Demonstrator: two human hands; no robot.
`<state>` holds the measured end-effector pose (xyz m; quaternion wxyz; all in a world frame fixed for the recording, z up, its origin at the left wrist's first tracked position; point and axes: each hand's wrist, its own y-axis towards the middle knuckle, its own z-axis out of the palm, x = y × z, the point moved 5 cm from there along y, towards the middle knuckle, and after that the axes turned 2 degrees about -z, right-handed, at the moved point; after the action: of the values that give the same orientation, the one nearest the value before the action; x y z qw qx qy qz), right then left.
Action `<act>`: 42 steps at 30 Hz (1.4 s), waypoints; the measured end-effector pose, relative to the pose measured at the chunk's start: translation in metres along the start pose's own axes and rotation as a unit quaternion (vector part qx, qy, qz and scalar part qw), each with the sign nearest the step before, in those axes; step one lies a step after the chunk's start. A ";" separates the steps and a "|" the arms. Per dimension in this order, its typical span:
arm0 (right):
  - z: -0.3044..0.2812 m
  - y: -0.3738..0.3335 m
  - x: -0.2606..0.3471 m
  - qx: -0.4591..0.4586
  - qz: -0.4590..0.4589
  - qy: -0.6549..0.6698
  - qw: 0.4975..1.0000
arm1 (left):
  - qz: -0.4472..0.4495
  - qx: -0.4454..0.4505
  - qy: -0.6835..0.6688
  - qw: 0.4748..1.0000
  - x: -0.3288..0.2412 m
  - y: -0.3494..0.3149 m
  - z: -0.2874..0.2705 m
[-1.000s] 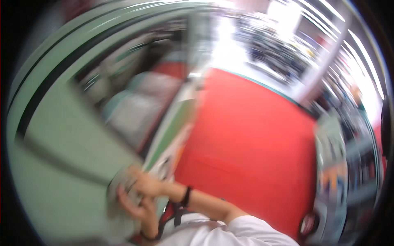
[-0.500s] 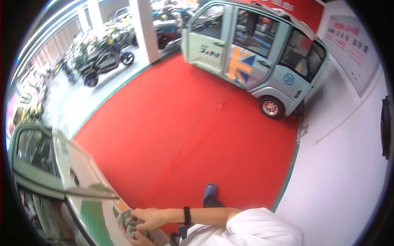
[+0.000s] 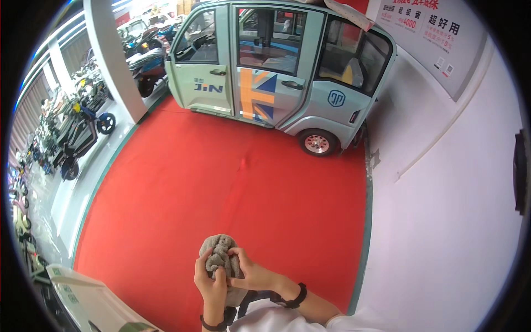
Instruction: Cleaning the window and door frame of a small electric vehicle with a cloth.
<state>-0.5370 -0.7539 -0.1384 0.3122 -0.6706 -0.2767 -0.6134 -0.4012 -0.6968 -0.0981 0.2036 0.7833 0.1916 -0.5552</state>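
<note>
The left hand (image 3: 210,286) pinches the near left side of a bunched grey-brown cloth (image 3: 221,249), its thumb bent into the folds; the right hand (image 3: 255,274) grips the other side, so the bundle sits between both, probably squeezed from two sides to keep it compact. Cloth and hands are above a red carpet (image 3: 155,193). Parked scooters (image 3: 83,130) crowd far left of the hands, a whitish vehicle panel (image 3: 94,299) lies nearer, a white pillar (image 3: 113,61) beyond; ahead stands a pale green mini car (image 3: 285,102), and rightward a white wall (image 3: 442,182).
</note>
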 end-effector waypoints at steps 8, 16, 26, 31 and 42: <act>-0.121 0.141 -0.005 -0.123 -0.033 -0.060 0.990 | -0.056 0.099 -0.129 0.985 0.037 0.185 0.084; -0.300 0.217 0.052 -0.313 -0.065 -0.067 0.945 | -0.069 0.323 -0.216 0.919 -0.010 0.373 0.228; -0.522 0.281 0.015 -0.350 -0.075 -0.063 0.932 | -0.002 0.427 -0.064 0.902 -0.059 0.499 0.456; -0.636 0.334 0.030 -0.358 -0.101 -0.049 0.927 | 0.103 0.283 -0.077 0.950 -0.096 0.585 0.498; -0.754 0.459 0.027 -0.405 -0.111 -0.167 0.892 | 0.000 0.180 -0.250 0.951 -0.081 0.734 0.588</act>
<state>-0.6785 -1.6251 -0.1083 -0.1074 -0.7962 -0.1255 -0.5821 -0.5057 -1.6354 -0.1200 0.1009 0.6427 0.0318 -0.7588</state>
